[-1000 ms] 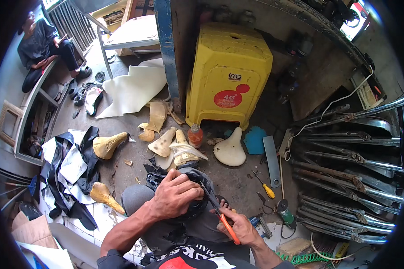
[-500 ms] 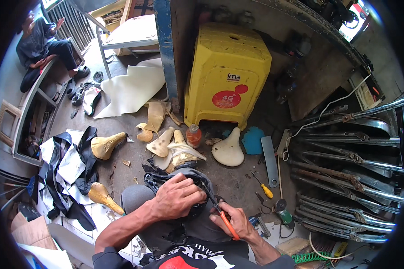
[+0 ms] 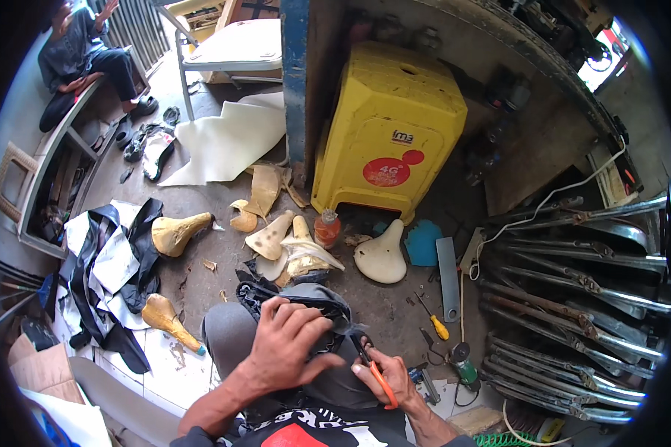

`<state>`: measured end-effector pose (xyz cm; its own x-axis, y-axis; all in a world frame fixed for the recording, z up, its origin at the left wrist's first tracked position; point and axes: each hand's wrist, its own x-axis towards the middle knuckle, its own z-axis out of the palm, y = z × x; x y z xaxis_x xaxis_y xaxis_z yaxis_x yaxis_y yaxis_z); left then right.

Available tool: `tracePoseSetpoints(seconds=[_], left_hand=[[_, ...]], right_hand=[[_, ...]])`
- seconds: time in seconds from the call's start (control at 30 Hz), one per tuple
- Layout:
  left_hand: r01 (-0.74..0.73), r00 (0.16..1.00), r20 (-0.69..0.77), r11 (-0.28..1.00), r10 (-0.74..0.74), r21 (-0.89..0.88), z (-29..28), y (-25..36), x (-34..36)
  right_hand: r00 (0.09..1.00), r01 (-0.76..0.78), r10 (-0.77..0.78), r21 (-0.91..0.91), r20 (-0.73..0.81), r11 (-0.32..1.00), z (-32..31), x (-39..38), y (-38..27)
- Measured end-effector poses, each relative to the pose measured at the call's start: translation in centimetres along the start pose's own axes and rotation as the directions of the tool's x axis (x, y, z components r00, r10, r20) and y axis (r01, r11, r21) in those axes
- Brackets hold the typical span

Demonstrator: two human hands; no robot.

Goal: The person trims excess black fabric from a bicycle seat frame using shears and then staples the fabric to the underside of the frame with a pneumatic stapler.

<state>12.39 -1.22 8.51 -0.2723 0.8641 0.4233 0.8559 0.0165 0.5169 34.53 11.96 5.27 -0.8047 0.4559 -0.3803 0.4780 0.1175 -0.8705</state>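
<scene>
My left hand (image 3: 287,346) is open over a black saddle-like piece (image 3: 317,302) in my lap, its thumb apart from its loosely bent fingers. Much of that piece is hidden behind the hand. To its right, my right hand (image 3: 395,376) is closed around an orange-handled hand tool (image 3: 382,384). The tool's dark front end points up toward the black piece; I cannot tell whether it is scissors or pliers. Beyond my knees lie pale bare saddle pads (image 3: 271,235), a jar of orange stuff (image 3: 326,229) and a cream saddle (image 3: 380,253).
Black and white material scraps (image 3: 112,276) and yellowish saddle pads (image 3: 179,232) lie at left. A yellow plastic stool (image 3: 395,127) stands ahead. At right are a yellow-handled screwdriver (image 3: 438,326), a green power tool (image 3: 464,369) and stacked chrome parts (image 3: 574,320). A person (image 3: 86,63) sits far left.
My left hand has loosened its grip on the black piece and spread its thumb. The orange-handled tool has drawn back slightly from the piece. The whole view has shifted a little.
</scene>
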Motion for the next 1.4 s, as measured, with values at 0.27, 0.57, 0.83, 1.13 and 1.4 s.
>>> tracePoseSetpoints(seconds=[0.27,0.57,0.83,1.13,1.4], left_hand=[[0.099,0.994,0.007,0.950,-0.106,0.296,2.8,2.4,-0.4],[0.097,0.995,-0.007,0.963,-0.099,0.253,3.3,2.3,-0.6],[0.094,0.996,0.003,0.988,-0.095,0.120,2.8,1.3,-0.8],[-0.089,0.996,0.032,0.992,0.087,0.088,2.5,0.2,-1.6],[-0.041,0.999,0.032,0.996,0.043,-0.076,2.1,-1.2,-1.8]], right_hand=[[1.000,0.023,-0.023,-0.026,0.015,0.999,-0.2,-0.5,-0.6],[0.991,-0.068,0.068,0.002,0.114,0.998,-1.6,-0.4,-0.9],[0.993,0.114,-0.114,-0.056,0.011,0.992,-0.1,-0.7,0.8],[0.998,0.060,-0.060,-0.200,0.006,0.978,-1.1,0.1,-2.4],[0.997,0.043,-0.055,-0.213,-0.053,0.976,0.1,-0.9,-2.3]])
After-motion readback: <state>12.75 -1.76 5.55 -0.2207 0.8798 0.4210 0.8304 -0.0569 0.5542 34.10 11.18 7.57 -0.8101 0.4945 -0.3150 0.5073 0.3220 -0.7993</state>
